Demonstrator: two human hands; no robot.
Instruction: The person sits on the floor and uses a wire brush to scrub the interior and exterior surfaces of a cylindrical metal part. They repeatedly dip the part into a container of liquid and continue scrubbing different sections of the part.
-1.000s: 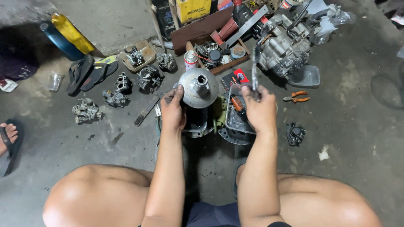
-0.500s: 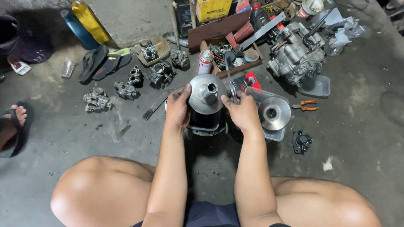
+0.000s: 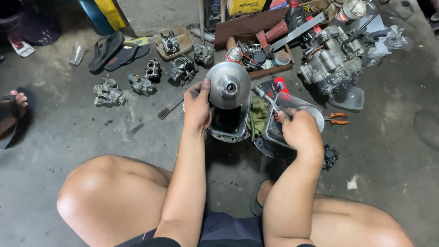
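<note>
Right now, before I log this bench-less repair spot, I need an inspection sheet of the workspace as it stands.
Surface: bare grey concrete floor, stained, small debris.
Job's things: round metal pulley part held upright over a dark tray; thin metal tool beside it.
Clutter: carburettors lying in a loose group, engine block, box of parts, orange-handled pliers, sandals, clear tub.
Grippers: left hand grips the pulley's edge; right hand holds the tool.
Cables: dark hose over the engine.
Surroundings: another person's foot at far left.
</note>
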